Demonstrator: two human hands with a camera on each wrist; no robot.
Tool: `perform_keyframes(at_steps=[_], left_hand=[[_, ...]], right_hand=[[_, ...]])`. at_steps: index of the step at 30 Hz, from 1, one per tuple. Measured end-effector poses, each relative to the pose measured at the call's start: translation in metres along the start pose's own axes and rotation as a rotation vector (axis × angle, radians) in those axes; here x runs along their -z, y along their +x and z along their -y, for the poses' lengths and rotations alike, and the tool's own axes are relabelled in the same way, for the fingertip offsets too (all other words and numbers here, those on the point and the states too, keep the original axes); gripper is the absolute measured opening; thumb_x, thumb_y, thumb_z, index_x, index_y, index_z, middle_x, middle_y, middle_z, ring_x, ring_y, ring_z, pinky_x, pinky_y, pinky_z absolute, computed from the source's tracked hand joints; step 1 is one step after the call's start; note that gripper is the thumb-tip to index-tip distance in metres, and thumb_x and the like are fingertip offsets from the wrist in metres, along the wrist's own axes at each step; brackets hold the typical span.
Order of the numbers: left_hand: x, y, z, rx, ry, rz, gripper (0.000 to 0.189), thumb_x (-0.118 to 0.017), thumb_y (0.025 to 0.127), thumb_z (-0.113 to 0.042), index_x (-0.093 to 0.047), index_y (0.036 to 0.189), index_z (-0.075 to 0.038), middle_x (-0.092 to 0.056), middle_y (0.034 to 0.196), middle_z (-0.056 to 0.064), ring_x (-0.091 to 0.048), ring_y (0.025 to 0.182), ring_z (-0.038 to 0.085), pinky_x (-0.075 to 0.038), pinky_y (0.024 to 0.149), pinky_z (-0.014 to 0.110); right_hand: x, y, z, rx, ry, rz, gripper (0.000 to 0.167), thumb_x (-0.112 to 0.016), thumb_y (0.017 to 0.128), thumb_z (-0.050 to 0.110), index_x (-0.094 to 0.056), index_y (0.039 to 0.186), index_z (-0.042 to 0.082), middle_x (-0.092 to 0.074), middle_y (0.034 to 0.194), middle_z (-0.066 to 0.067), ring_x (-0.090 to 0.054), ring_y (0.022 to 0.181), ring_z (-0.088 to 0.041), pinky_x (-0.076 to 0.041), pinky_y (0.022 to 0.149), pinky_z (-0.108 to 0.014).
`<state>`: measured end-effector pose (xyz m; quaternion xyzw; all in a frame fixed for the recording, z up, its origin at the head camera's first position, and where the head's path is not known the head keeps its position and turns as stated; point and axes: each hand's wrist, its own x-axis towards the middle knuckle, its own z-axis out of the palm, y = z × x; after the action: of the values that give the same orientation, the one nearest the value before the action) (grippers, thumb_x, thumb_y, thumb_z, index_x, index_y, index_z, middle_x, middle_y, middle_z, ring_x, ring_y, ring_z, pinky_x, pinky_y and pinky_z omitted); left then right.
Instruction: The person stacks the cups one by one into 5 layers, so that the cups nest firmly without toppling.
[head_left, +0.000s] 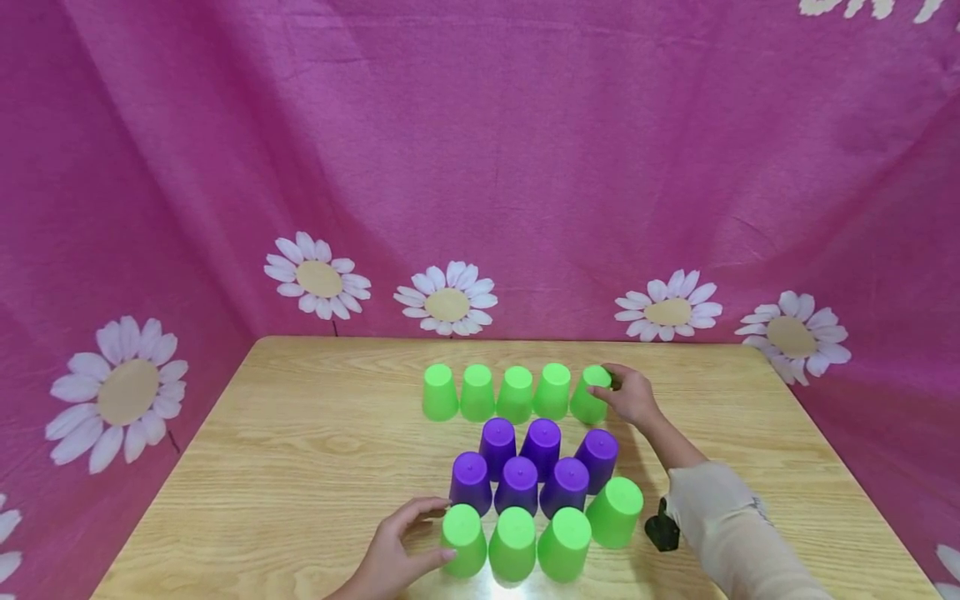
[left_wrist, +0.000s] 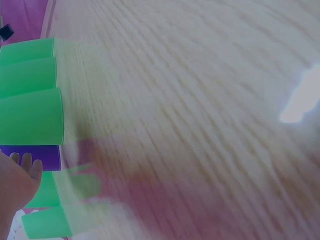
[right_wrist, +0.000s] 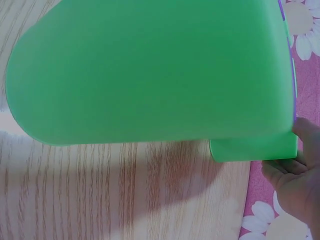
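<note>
A row of upside-down green cups [head_left: 515, 398] spans the back. At its right end my right hand [head_left: 632, 398] pinches the last green cup [head_left: 588, 398], thumb at the front, fingers behind; the right wrist view shows this green cup [right_wrist: 255, 147] between thumb and fingers. Several upside-down purple cups [head_left: 517, 483] stand in two rows in the middle. Nearest me is a row of green cups [head_left: 513, 546]. My left hand [head_left: 397, 546] spreads beside the front-left green cup [head_left: 463, 542], thumb at its lower side, fingers reaching toward the left purple cup [head_left: 471, 485].
A wooden table [head_left: 300, 467] carries the cups, with a pink flowered cloth [head_left: 525, 167] hanging behind and at the sides. A green cup [head_left: 615, 514] stands right of the front row. Near the right sleeve is a small black object [head_left: 662, 527].
</note>
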<state>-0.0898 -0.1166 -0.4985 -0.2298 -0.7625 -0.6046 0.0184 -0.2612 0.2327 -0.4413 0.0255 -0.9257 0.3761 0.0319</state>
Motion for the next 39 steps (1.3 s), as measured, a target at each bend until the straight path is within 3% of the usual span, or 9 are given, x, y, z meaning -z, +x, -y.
perform_keyframes(at_steps=[4, 12, 20, 27, 39], left_hand=[[-0.001, -0.001, 0.0, -0.007, -0.015, 0.01, 0.05, -0.073, 0.077, -0.011, -0.053, 0.119, 0.006, -0.061, 0.115, 0.019, -0.055, 0.106, -0.002, -0.052, 0.09, 0.03], [-0.004, -0.001, -0.001, -0.06, -0.04, 0.024, 0.05, -0.074, 0.076, -0.01, -0.053, 0.119, 0.005, -0.06, 0.112, 0.023, -0.054, 0.107, -0.004, -0.052, 0.091, 0.029], [-0.008, 0.003, 0.001, -0.07, -0.041, 0.036, 0.053, -0.074, 0.076, -0.013, -0.052, 0.12, 0.007, -0.06, 0.113, 0.022, -0.057, 0.106, 0.002, -0.052, 0.091, 0.025], [-0.01, 0.004, 0.0, -0.057, 0.014, 0.024, 0.055, -0.075, 0.076, -0.018, -0.053, 0.121, 0.004, -0.062, 0.114, 0.018, -0.059, 0.105, 0.007, -0.051, 0.092, 0.026], [-0.012, 0.004, -0.002, 0.018, 0.05, 0.018, 0.056, -0.076, 0.075, -0.024, -0.054, 0.121, 0.0, -0.063, 0.115, 0.013, -0.06, 0.104, 0.009, -0.05, 0.093, 0.027]], right_hand=[[-0.001, 0.001, -0.001, -0.002, -0.001, 0.01, 0.053, -0.064, 0.085, 0.011, -0.044, 0.128, -0.014, -0.058, 0.113, -0.034, -0.059, 0.1, -0.042, -0.053, 0.084, -0.043], [0.005, -0.005, 0.003, -0.018, 0.019, 0.032, 0.059, -0.064, 0.086, 0.014, -0.039, 0.131, -0.013, -0.051, 0.123, -0.035, -0.053, 0.11, -0.047, -0.05, 0.09, -0.048], [0.013, -0.016, 0.0, -0.016, 0.092, -0.034, 0.059, -0.065, 0.085, 0.013, -0.039, 0.132, -0.012, -0.045, 0.131, -0.035, -0.044, 0.121, -0.048, -0.04, 0.103, -0.052], [0.02, -0.031, -0.005, 0.029, 0.163, -0.106, 0.056, -0.066, 0.084, 0.01, -0.043, 0.129, -0.013, -0.046, 0.131, -0.033, -0.046, 0.121, -0.045, -0.039, 0.104, -0.05], [0.029, -0.064, -0.01, 0.081, 0.209, -0.127, 0.046, -0.065, 0.085, 0.011, -0.05, 0.123, -0.011, -0.054, 0.125, -0.029, -0.051, 0.116, -0.04, -0.042, 0.1, -0.041]])
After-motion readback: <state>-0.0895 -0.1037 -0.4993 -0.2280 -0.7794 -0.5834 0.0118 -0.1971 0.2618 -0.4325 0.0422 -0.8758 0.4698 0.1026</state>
